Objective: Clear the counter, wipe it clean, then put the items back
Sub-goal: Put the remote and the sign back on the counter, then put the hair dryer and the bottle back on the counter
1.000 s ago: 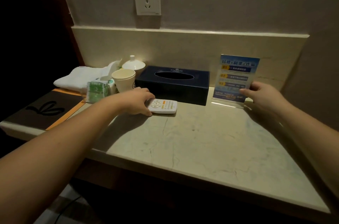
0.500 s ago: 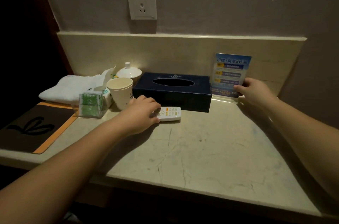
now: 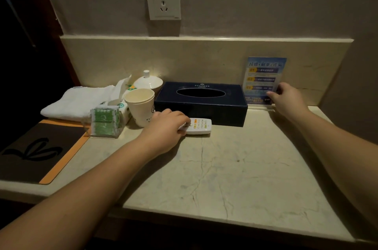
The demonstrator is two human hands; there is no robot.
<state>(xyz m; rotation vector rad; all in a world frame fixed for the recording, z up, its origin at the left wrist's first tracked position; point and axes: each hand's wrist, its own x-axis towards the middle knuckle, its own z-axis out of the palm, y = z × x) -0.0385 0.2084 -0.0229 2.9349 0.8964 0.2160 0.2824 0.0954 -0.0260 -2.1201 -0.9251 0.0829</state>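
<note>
Counter (image 3: 235, 178) unchanged; L hand (image 3: 165, 127) still grips remote (image 3: 199, 126), R hand (image 3: 286, 99) still pinches sign (image 3: 263, 74).

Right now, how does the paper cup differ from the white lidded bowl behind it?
The paper cup is tall, cream and open-topped; the lidded bowl is squat, white and covered by a knobbed lid. The cup stands nearer the counter's front, partly hiding the bowl. Both stand upright left of the tissue box.

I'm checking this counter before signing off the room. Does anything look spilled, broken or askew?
Nothing stands out. The tissue box, paper cup, lidded cup and sign stand sit upright, and the remote lies flat. No spill shows on the counter.
</note>
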